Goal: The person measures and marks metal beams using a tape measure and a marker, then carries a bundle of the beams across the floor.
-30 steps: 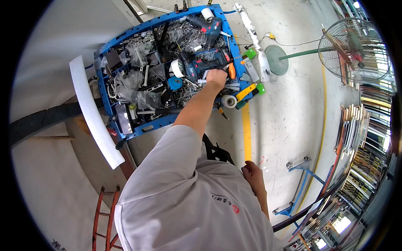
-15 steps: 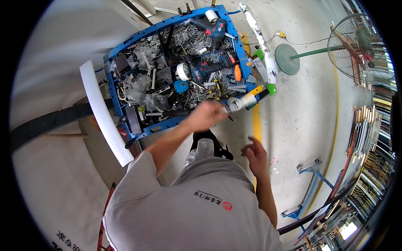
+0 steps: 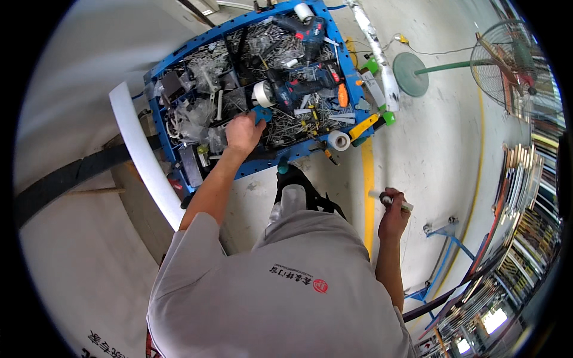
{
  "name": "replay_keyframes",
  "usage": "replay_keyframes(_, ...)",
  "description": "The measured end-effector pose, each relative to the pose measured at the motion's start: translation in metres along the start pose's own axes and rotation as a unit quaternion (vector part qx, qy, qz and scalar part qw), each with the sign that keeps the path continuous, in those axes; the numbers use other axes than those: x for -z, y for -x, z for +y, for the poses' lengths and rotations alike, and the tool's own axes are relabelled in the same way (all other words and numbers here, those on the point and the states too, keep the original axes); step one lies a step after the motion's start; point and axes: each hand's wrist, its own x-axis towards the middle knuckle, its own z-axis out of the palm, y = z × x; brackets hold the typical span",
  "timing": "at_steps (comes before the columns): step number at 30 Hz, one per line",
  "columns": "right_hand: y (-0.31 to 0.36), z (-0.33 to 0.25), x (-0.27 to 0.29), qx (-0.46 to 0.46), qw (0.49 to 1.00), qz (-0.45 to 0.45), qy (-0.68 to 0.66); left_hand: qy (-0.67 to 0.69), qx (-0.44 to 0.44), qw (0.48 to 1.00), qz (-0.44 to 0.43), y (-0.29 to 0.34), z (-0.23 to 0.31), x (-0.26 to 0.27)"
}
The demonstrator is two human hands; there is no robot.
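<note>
My left hand reaches into the parts tray on the blue cart, its fingers closed at a blue tape measure. The fingertips are partly hidden behind the hand. Out to the right of my body, above the floor, my right hand is closed around a white pen-like stick. Both ends stick out of the grip, and its exact kind is unclear. Beside the tape measure lie a white tape roll and a dark blue cordless drill.
Screws and plastic bags fill the tray, with a second drill at its far side. A film roll and yellow cutter lie at the near right corner. A fan stands right; a curved white strip leans left.
My left hand has moved left from the tray's near edge to the tape measure. My right hand has shifted outward and now holds the white stick. A white cylinder beside the film roll is gone.
</note>
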Motion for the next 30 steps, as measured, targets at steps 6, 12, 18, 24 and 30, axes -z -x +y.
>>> replay_keyframes(6,0.029,0.01,0.024,-0.114,0.99,0.072,0.042,-0.151,0.084,0.984,-0.042,-0.024,0.01,-0.052)
replay_keyframes(12,0.047,0.016,0.034,-0.109,0.987,0.087,0.085,-0.067,0.137,0.988,-0.019,-0.026,0.005,-0.028)
replay_keyframes(18,0.052,-0.023,0.067,-0.177,0.932,0.094,0.303,0.344,0.2,0.915,-0.065,0.005,-0.005,0.076)
replay_keyframes(24,-0.004,-0.017,0.1,0.031,0.999,-0.023,0.03,0.636,-0.083,0.708,-0.294,0.032,0.134,0.081)
replay_keyframes(30,0.009,-0.068,0.189,0.309,0.949,-0.054,-0.018,0.426,-0.194,0.722,-0.51,0.067,0.397,0.002)
